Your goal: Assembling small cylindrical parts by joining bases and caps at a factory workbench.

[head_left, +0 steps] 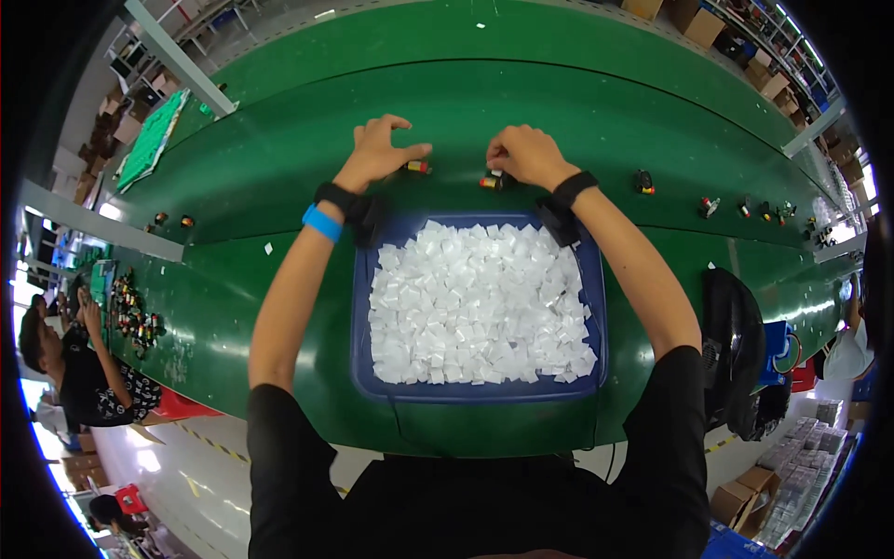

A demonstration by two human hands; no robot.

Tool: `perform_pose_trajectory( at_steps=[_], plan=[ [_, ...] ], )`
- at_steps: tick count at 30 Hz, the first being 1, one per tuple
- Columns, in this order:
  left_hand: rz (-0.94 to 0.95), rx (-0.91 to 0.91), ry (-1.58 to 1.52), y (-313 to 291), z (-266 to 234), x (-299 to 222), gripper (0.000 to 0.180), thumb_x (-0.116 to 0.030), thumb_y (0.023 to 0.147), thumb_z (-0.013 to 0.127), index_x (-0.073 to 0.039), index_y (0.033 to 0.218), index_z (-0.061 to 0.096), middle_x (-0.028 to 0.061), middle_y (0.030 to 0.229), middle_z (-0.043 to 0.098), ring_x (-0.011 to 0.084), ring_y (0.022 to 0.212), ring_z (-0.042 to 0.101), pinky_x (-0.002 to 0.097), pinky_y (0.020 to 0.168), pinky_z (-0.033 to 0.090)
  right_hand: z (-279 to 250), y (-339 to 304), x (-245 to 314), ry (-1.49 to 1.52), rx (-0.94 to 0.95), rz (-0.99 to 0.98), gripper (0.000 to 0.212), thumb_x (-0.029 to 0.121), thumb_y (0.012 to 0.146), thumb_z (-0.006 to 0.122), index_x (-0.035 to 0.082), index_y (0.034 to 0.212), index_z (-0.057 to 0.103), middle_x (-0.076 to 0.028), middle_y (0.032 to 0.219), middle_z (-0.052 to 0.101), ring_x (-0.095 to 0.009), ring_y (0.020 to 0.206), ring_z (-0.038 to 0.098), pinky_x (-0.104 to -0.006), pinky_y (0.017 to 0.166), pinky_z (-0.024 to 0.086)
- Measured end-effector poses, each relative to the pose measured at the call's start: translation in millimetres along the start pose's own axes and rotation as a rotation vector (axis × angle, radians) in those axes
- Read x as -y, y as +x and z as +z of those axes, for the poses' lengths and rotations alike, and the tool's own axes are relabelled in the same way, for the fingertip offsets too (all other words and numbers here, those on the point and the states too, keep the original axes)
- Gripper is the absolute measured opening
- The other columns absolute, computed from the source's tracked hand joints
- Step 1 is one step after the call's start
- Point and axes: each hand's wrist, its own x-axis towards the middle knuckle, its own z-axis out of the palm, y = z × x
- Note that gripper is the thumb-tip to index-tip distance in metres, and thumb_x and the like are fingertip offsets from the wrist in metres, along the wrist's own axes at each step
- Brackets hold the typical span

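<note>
My left hand [377, 152] is open over the green work surface, thumb and fingers apart. By its thumb tip lies a small red, yellow and black item [418, 168]; I cannot tell whether they touch. To the right, my right hand [529, 156] is closed in a pinch at a similar small item [489, 184], with a bit of white at the fingertips. What exactly it grips is hidden. In front of me stands a blue tray [480, 395] heaped with small white square packets [480, 303], below both hands. Black bands with devices sit on both wrists.
More small items [644, 182] lie spaced out to the right, and a few [186, 221] to the left. A black bag-like object [729, 335] rests at the right edge. Far left, a person [74, 363] sits by a pile of small items [137, 317]. Grey posts [102, 222] flank the surface.
</note>
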Motion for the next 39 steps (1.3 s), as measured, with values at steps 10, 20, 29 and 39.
perform_pose_trajectory(
  at_steps=[10, 20, 29, 39],
  plan=[
    [-0.093, 0.745, -0.682, -68, -102, -66, 0.032, -0.034, 0.104, 0.058, -0.006, 0.117, 0.067, 0.0026, 0.098, 0.069, 0.0124, 0.093, 0.062, 0.0286, 0.079, 0.050, -38, -58, 65, 0.975, 0.007, 0.190, 0.023, 0.011, 0.095, 0.068, 0.001, 0.116, 0.068, -0.004, 0.086, 0.068, -0.011, 0.077, 0.066, -0.0258, 0.062, 0.057],
    [-0.260, 0.423, -1.429, -96, -86, -90, 0.041, -0.040, 0.105, 0.054, 0.000, 0.111, 0.061, 0.0072, 0.081, 0.068, 0.0112, 0.062, 0.060, 0.0262, 0.056, 0.050, -36, -118, 121, 0.979, -0.132, 0.085, 0.021, 0.007, 0.094, 0.070, 0.001, 0.114, 0.067, -0.005, 0.096, 0.067, -0.010, 0.082, 0.067, -0.0237, 0.064, 0.056],
    [-0.170, 0.575, -1.251, -105, -92, -95, 0.030, -0.016, 0.101, 0.062, -0.003, 0.128, 0.054, 0.0035, 0.092, 0.062, 0.0069, 0.068, 0.060, 0.0237, 0.057, 0.049, -29, -130, 112, 0.659, -0.222, -0.054, 0.022, 0.005, 0.089, 0.075, 0.002, 0.108, 0.064, -0.005, 0.091, 0.070, -0.008, 0.083, 0.068, -0.0220, 0.062, 0.052],
    [-0.047, 0.441, -1.072, -106, -87, -101, 0.045, -0.011, 0.091, 0.076, -0.003, 0.129, 0.053, 0.0038, 0.099, 0.061, 0.0049, 0.071, 0.051, 0.0231, 0.056, 0.042, -29, -134, 111, 0.886, -0.117, 0.104, 0.015, 0.006, 0.094, 0.070, 0.000, 0.103, 0.060, -0.006, 0.087, 0.070, -0.009, 0.067, 0.068, -0.0212, 0.058, 0.051]
  ],
)
